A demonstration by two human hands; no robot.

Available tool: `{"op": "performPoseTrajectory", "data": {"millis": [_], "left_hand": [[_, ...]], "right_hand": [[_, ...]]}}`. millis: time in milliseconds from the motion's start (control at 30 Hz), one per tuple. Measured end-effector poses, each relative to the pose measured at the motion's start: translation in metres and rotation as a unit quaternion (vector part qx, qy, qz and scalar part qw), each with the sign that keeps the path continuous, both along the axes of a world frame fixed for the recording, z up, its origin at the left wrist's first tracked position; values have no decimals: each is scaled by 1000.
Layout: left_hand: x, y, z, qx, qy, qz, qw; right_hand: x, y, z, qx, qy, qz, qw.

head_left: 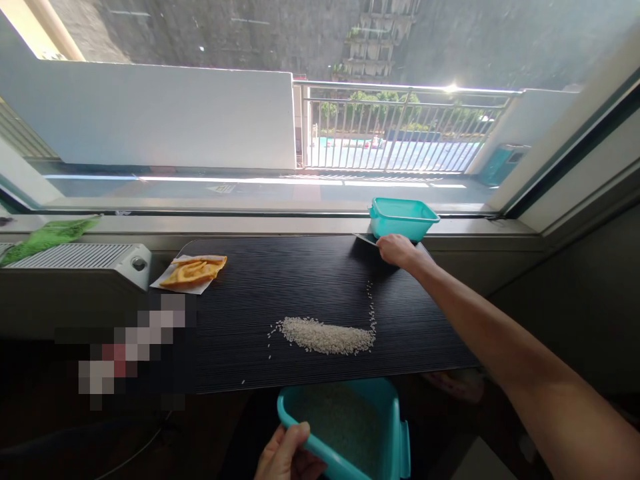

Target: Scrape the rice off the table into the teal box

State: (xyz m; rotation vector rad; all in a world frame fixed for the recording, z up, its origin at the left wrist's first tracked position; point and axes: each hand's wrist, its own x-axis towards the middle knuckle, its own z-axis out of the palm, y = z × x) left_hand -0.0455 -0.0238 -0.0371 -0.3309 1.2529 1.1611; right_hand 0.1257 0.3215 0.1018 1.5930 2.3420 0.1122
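Observation:
My left hand is closed on the near left rim of a teal plastic container, which sits below the table's front edge. Shaded, grainy contents show inside it. Reaching to the far right of the dark table, my right hand grips a thin, flat, pale piece, its exact kind unclear. Just behind that hand is a second teal container. A long heap of white rice lies near the table's front, with a thin trail of grains running back from its right end.
At the table's left end, a folded yellow-orange cloth-like item rests on white paper. A white radiator with a green bag stands left. Behind the table run a windowsill and a large window.

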Motion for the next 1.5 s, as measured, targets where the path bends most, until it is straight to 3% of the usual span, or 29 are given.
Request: {"op": "performPoseTrajectory", "data": {"millis": [233,467,867,1033,1167,1300,1500], "left_hand": [[6,7,17,43,5,1,999],[18,4,24,97,2,-19,995],[30,-1,32,119,-11,-16,993],[29,-1,31,101,5,-25,995],[25,-4,30,101,3,-29,994],[20,-8,34,98,10,-14,995],[9,-13,39,85,26,0,996]], "right_hand": [[27,-104,-7,-25,-12,61,998],[25,-190,-5,-48,42,96,993],[27,-272,-9,-78,126,118,982],[37,-302,-4,-118,207,116,964],[41,-298,17,-148,235,99,955],[29,-253,37,-128,186,85,970],[3,-188,27,-81,70,98,989]]}}
